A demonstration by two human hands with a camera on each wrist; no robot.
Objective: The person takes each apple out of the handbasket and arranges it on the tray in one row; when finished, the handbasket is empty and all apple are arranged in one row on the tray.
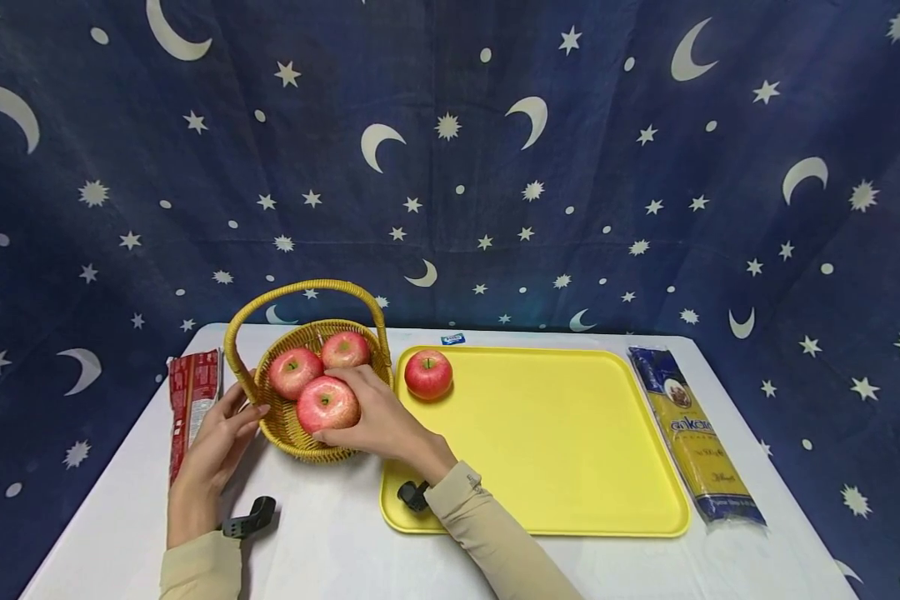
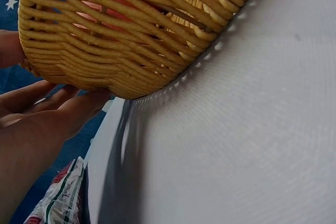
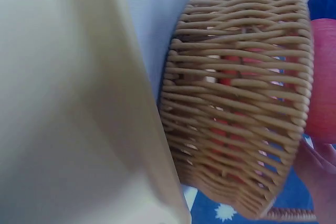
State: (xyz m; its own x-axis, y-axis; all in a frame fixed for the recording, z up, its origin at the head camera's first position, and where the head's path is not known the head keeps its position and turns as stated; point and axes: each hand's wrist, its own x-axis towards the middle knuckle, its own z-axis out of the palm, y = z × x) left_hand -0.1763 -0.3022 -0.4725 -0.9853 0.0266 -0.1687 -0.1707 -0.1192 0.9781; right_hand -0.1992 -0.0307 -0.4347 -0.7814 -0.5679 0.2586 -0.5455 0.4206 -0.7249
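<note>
A yellow wicker basket [image 1: 288, 435] with a tall arched handle stands on the left part of the table. My left hand [image 1: 213, 442] grips its left rim by the handle's base, thumb on the near side. My right hand [image 1: 386, 421] holds a red apple [image 1: 328, 406] at the basket's front, fingers behind it and thumb in front. Two more apples, one at left [image 1: 296, 372] and one farther back [image 1: 347, 350], lie in the basket. In the right wrist view, the held apple [image 3: 324, 77] sits at rim level, above the woven side [image 3: 236, 103].
Right of the basket lies a yellow tray [image 1: 555, 442] with one apple [image 1: 428, 375] in its far left corner. A blue-and-yellow pasta packet [image 1: 693, 433] lies along the tray's right side. A red packet [image 1: 192, 396] is at the far left, a small blue wrapper [image 1: 453, 339] behind the tray.
</note>
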